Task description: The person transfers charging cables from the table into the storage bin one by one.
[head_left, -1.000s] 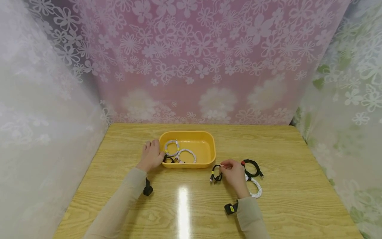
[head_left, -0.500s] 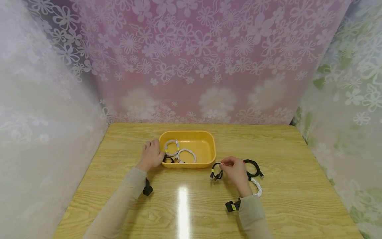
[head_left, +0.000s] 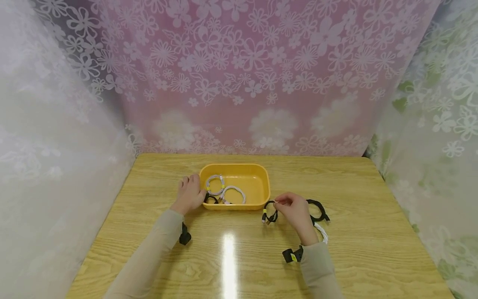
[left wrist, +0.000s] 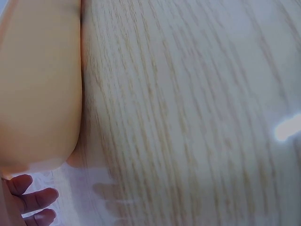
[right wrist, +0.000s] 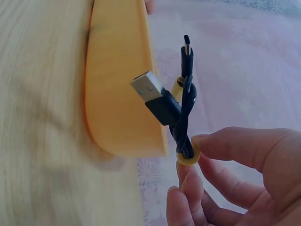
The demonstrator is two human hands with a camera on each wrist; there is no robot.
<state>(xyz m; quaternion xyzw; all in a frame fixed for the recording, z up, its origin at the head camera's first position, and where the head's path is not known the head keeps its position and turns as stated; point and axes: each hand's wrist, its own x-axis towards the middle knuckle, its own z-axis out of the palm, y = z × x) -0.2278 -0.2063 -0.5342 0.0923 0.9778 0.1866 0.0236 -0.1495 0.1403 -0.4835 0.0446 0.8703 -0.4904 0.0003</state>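
Observation:
My right hand (head_left: 296, 214) pinches a small coiled black USB cable (right wrist: 181, 106) between thumb and fingertips. A yellow band binds the coil, and its metal USB plug (right wrist: 146, 85) shows in the right wrist view. The cable hangs just off the near right corner of a yellow plastic tray (head_left: 266, 182). At the tray's left end, my left hand (head_left: 189, 194) grips the wall, with the thumb at the rim and the fingers down the outside. Inside the tray lie a grey coiled cable (head_left: 207, 185), a white coiled cable (head_left: 242, 192) and a small black one (head_left: 212, 199).
Right of my right hand, a larger black coiled cable (head_left: 320, 207) and a white twisted cable (head_left: 322, 231), partly hidden behind the hand, lie on the wooden table (head_left: 358, 257). Floral curtains (head_left: 239, 83) hang behind the table and along both sides.
My right hand rises slightly away from me with the small black cable, now closer to the tray's corner. It covers more of the white cable. The left hand and tray stay still.

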